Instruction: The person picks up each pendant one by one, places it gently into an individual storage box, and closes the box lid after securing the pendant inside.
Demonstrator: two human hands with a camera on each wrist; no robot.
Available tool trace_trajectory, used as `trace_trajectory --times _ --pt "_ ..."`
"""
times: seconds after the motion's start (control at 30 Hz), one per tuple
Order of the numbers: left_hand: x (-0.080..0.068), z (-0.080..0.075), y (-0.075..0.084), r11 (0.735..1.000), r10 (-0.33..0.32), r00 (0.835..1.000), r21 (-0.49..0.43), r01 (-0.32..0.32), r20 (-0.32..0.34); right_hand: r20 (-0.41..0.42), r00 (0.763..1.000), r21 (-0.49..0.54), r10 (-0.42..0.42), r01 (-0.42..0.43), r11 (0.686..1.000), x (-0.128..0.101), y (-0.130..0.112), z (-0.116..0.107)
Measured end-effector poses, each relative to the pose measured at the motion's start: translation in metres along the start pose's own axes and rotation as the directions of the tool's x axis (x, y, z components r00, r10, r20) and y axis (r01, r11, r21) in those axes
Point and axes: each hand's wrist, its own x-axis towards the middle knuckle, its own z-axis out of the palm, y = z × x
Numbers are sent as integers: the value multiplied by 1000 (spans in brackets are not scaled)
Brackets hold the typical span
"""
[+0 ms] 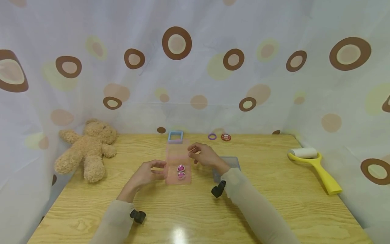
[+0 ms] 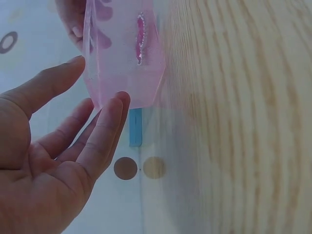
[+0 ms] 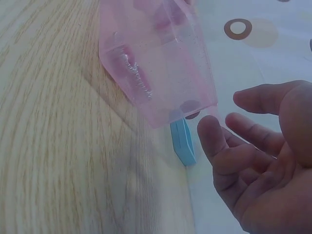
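A pink see-through box [image 1: 170,179] stands on the table between the hands, its clear pink flap or lid [image 1: 176,149] extending up behind it. Two magenta gem pieces with pale beaded rims [image 1: 181,171] show at the box; one gem [image 2: 141,39] appears edge-on in the left wrist view. My left hand [image 1: 149,173] is at the box's left side with thumb and fingers spread; whether they touch it I cannot tell. Beyond the box's right side, my right hand [image 1: 203,155] hovers near the flap, fingers loosely bent. Nothing shows between its fingers [image 3: 210,136] in the right wrist view.
A light blue square frame [image 1: 175,133] stands behind the box. Farther right lie a purple ring [image 1: 212,136] and a red round piece [image 1: 226,137]. A clear container [image 1: 233,161] sits partly under the right forearm. A teddy bear [image 1: 88,149] and a yellow-handled lint roller [image 1: 323,173] flank the table.
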Motion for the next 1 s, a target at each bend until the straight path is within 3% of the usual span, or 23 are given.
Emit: trace_trajectory --times 0.2,0.53,1.0 --pt "-1 -1 2 1000 -13 1000 27 13 -3 10 999 -54 -30 31 998 0 1 0" --pt "0 -2 3 997 -1 1000 75 2 -4 30 999 -29 -18 19 999 -2 0 -3" --pt "4 6 11 984 -36 998 174 46 -57 19 1000 0 10 -10 1000 -5 1 -5"
